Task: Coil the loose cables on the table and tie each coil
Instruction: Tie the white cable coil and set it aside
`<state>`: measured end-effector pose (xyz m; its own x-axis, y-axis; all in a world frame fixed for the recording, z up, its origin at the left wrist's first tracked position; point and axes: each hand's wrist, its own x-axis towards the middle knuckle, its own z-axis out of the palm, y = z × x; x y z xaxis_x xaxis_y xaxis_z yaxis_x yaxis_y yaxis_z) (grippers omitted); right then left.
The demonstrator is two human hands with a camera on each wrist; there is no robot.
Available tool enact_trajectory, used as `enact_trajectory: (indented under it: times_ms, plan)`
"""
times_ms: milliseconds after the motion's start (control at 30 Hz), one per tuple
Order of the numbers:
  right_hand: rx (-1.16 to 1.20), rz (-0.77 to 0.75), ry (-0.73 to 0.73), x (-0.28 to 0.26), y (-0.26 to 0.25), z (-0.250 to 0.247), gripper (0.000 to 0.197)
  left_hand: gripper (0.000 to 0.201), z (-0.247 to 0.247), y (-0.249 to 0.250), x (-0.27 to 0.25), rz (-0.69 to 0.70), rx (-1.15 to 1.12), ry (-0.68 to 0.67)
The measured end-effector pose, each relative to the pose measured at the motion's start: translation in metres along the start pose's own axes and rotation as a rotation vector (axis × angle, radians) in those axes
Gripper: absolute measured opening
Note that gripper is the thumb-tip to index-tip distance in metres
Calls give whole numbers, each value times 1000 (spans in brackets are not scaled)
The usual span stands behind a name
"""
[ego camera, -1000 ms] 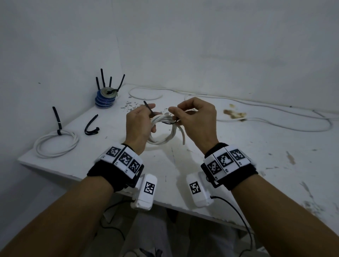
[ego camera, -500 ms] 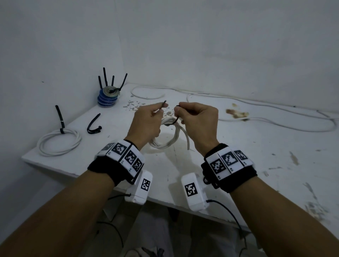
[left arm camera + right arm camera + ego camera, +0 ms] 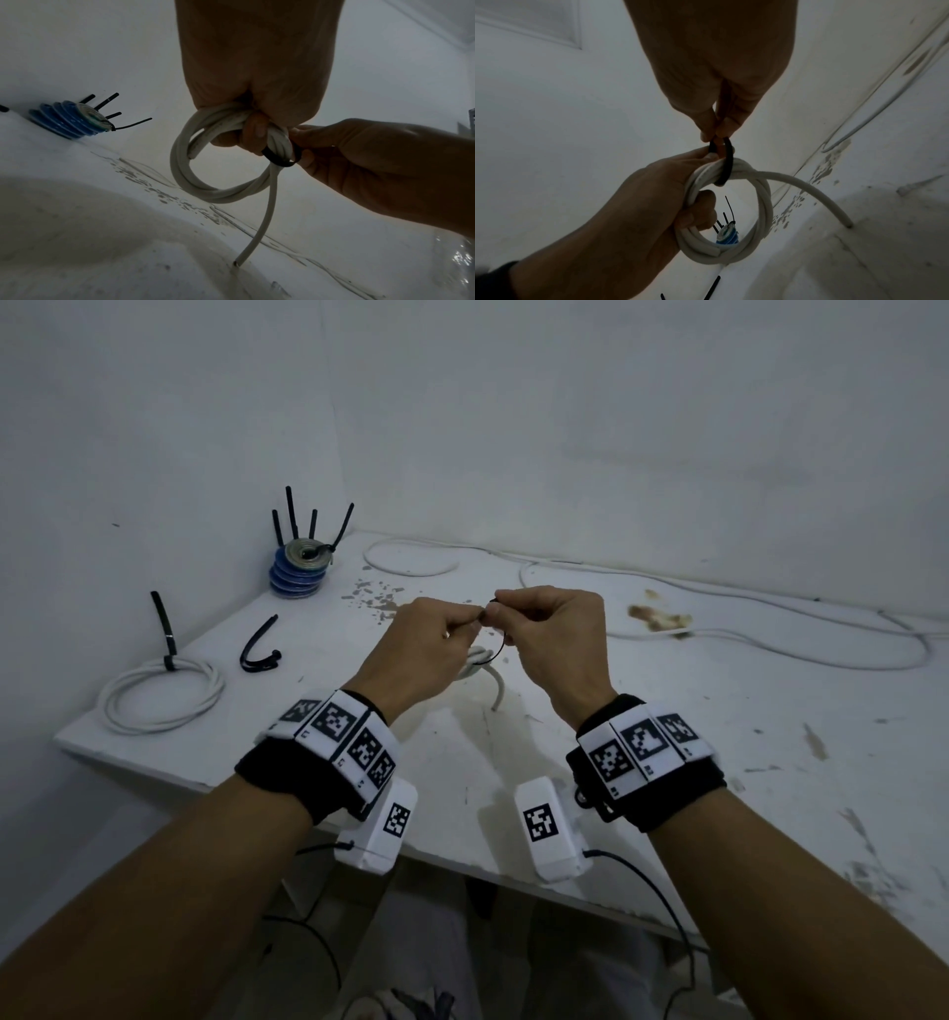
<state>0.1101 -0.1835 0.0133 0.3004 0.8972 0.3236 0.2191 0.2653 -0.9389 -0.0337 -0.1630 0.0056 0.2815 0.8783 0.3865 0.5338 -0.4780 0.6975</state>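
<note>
Mid-frame above the table [image 3: 667, 762], the left hand [image 3: 421, 654] has its fingers curled round a small white cable coil [image 3: 218, 182], while the right hand [image 3: 554, 639] pinches the black zip tie [image 3: 727, 162] looped around the bundle. One cable end hangs down toward the tabletop.

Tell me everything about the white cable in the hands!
The thick white cable coil looks like smooth, stiff plastic, wound into a few round loops. It is held up above the scuffed white table. The left hand grips the bundle, fingers curled through the loops. A thin black tie wraps around the strands, and the right hand pinches it. One loose end curves out and down.
</note>
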Motion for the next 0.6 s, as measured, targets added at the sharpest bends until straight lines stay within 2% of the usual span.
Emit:
enact_trajectory:
  times_ms: [133, 233, 600]
  plan:
    - [-81, -1, -18, 0, -2, 0, 8, 29, 1, 2, 0, -19, -17, 19]
    - [-41, 12, 9, -1, -3, 2, 5, 27, 3, 4, 0, -49, -33, 76]
    - [-4, -10, 66, -7, -2, 6, 13, 24, 5, 4, -1, -74, -52, 146]
